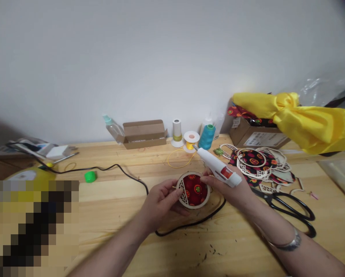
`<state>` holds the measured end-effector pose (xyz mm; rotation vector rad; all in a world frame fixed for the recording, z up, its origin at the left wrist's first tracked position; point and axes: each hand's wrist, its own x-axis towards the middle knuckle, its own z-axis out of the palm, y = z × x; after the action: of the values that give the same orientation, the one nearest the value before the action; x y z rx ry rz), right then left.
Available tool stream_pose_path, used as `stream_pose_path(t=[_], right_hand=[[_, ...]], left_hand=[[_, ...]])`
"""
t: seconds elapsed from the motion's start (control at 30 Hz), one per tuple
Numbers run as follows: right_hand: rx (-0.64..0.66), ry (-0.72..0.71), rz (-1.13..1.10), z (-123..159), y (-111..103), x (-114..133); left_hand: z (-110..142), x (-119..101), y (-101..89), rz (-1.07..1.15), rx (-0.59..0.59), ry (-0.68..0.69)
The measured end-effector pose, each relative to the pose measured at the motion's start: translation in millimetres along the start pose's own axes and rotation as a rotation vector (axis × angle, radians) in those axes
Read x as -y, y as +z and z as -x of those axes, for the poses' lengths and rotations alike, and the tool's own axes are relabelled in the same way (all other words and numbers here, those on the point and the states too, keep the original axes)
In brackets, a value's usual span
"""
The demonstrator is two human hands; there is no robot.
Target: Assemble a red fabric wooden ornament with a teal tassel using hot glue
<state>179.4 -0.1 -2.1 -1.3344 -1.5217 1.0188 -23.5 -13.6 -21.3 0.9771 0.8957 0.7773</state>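
Observation:
My left hand (160, 201) is closed on the left edge of a round wooden ornament (194, 189) with red patterned fabric inside, held just above the wooden table (117, 200). My right hand (231, 188) grips a white glue gun (218, 168) whose nozzle points up and left, away from the ornament, while its fingertips touch the ornament's right edge. The gun's black cord (189, 225) loops under both hands and runs off to the left.
A pile of similar wooden fabric cut-outs (257, 163) and black scissors (290, 207) lie to the right. Thread spools (207, 136), a spray bottle (113, 129) and a small cardboard box (143, 133) stand along the wall. Yellow cloth (299, 117) covers a box far right. A green cap (89, 176) lies left.

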Motion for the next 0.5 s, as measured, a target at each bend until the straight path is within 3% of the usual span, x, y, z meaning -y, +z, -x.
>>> stream_pose_path(t=[0.17,0.37,0.43,0.5], right_hand=[[-0.038,0.037,-0.06,-0.7,-3.2,1.3],[-0.193,-0.124,0.297,-1.2,-12.3,-4.3],[-0.148,-0.17,0.499,-1.9,-15.6,-5.0],[-0.015,-0.224,0.692,-2.1,-18.9,-5.0]], left_hand=[[-2.1,-1.4,-4.2,0.026,-0.064,0.019],[-5.2,-14.6,-16.0,0.143,-0.263,0.123],[-5.8,-19.3,-19.1,0.172,-0.325,0.163],[-6.6,-21.8,-21.9,0.209,-0.379,0.196]])
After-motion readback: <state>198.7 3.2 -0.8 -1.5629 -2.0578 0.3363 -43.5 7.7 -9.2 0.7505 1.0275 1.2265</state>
